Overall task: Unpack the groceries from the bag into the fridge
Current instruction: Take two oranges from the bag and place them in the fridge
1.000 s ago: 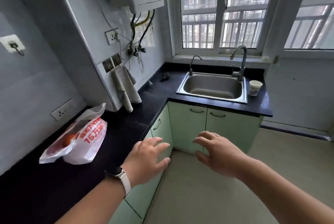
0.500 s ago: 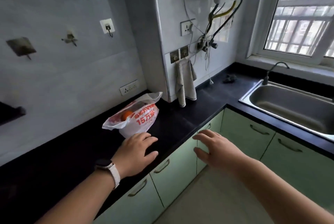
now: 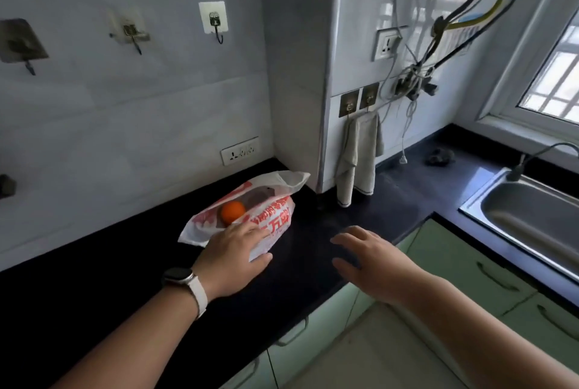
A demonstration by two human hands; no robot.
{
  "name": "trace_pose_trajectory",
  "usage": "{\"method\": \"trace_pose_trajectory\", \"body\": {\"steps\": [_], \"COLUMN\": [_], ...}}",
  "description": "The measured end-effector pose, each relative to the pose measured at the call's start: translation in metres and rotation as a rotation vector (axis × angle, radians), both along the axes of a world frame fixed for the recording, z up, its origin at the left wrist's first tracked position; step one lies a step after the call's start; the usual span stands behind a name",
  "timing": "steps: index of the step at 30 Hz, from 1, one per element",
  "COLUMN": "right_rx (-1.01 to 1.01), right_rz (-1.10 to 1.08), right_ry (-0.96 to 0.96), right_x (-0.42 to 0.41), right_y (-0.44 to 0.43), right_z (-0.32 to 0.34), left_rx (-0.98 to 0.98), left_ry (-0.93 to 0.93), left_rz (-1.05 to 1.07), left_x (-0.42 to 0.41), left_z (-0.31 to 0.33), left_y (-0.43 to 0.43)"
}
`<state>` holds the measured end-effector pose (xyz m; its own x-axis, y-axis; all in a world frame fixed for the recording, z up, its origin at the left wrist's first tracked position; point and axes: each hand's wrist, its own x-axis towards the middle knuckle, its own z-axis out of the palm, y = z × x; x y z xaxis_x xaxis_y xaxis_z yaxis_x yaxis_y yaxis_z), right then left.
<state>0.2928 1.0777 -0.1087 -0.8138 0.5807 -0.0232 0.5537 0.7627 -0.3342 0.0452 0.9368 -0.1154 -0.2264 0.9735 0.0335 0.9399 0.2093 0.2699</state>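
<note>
A white plastic grocery bag (image 3: pixel 275 216) with red print lies on its side on the black countertop (image 3: pixel 94 294), near the wall corner. An orange (image 3: pixel 232 211) shows through its plastic, with a darker item beside it. My left hand (image 3: pixel 233 255), a watch on its wrist, rests palm down over the bag's near edge with fingers spread. My right hand (image 3: pixel 372 258) hovers open above the counter's front edge, to the right of the bag and apart from it. No fridge is in view.
A grey towel (image 3: pixel 357 156) hangs from hooks on the pillar right of the bag. A steel sink (image 3: pixel 532 216) with a tap sits at the far right. Pale green cabinets (image 3: pixel 470 266) run under the counter. Loose cables (image 3: pixel 416 81) hang near the sockets.
My view has swung left from the sink towards the bag. Both hands have moved forward, and my left hand has come onto the bag's near edge.
</note>
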Motion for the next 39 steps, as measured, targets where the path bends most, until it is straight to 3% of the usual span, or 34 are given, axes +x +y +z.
{"method": "trace_pose_trajectory", "body": {"steps": [11,19,26,33,39], "right_rx": [-0.033,-0.051,0.015,0.076,-0.001], "right_rz": [0.065,0.185,0.368,0.529,0.606], "right_ry": [-0.089,-0.122,-0.211,-0.289,-0.341], "right_x": [-0.104,-0.151,-0.206,-0.239,-0.238], "right_y": [0.054,0.086,0.121,0.164,0.193], "right_z": [-0.029,-0.046,-0.070,-0.090,-0.112], "left_rx": [0.011,0.008,0.001,-0.035,-0.093], "left_ry": [-0.084,-0.228,-0.477,-0.588,-0.631], "left_rz": [0.040,0.219,0.414,0.481,0.521], "left_x": [-0.090,-0.121,-0.110,-0.100,-0.083], "left_z": [-0.020,-0.046,-0.073,-0.097,-0.117], "left_y": [0.049,0.072,0.089,0.102,0.112]}}
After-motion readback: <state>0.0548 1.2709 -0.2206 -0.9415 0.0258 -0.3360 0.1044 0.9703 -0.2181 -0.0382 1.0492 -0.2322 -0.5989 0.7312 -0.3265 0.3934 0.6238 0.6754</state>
